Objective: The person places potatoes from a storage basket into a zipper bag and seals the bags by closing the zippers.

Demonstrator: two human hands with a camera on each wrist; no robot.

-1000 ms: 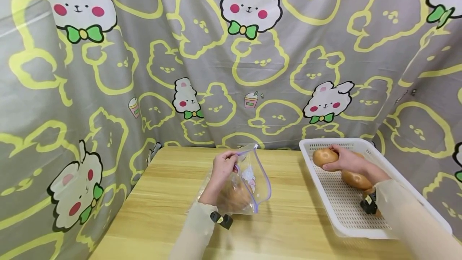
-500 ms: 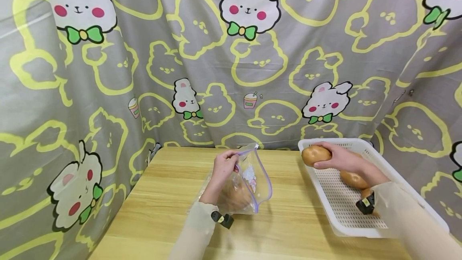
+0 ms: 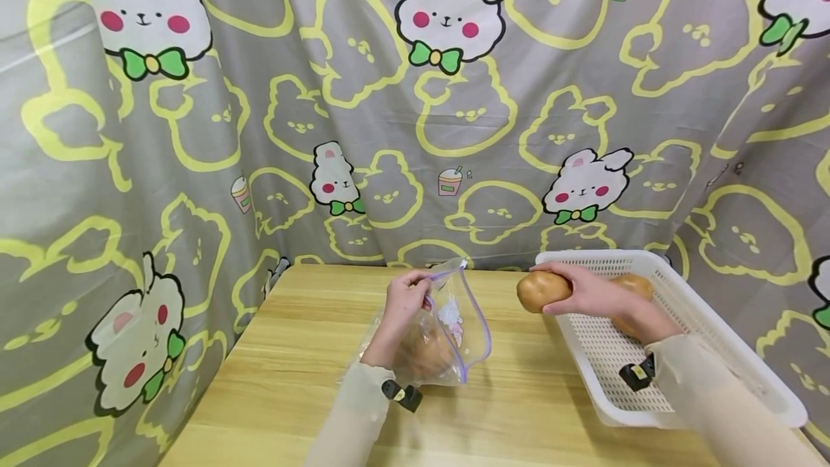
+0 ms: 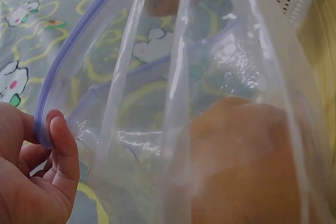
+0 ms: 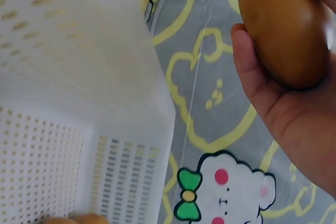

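Observation:
My left hand (image 3: 407, 303) pinches the purple zip edge of a clear zip-top bag (image 3: 472, 323), whose mouth gapes toward the right. Inside the bag lies a brown potato (image 4: 241, 166), blurred by the plastic; the left wrist view shows thumb and finger on the purple strip. My right hand (image 3: 593, 292) grips another smooth brown potato (image 3: 543, 291), held at the left rim of a white plastic basket (image 3: 586, 380). In the right wrist view, fingers and thumb wrap this potato (image 5: 286, 30) from both sides. More potatoes (image 3: 634, 285) lie in the basket, partly hidden by the right hand and forearm.
A light wooden table (image 3: 279, 380) bears the bag at its middle and the basket on its right. Behind and at the sides hangs a grey curtain (image 3: 389, 121) with rabbit prints.
My right hand has carried its potato leftward from within the basket to just past the left rim. My left hand keeps its pinch on the bag, almost still.

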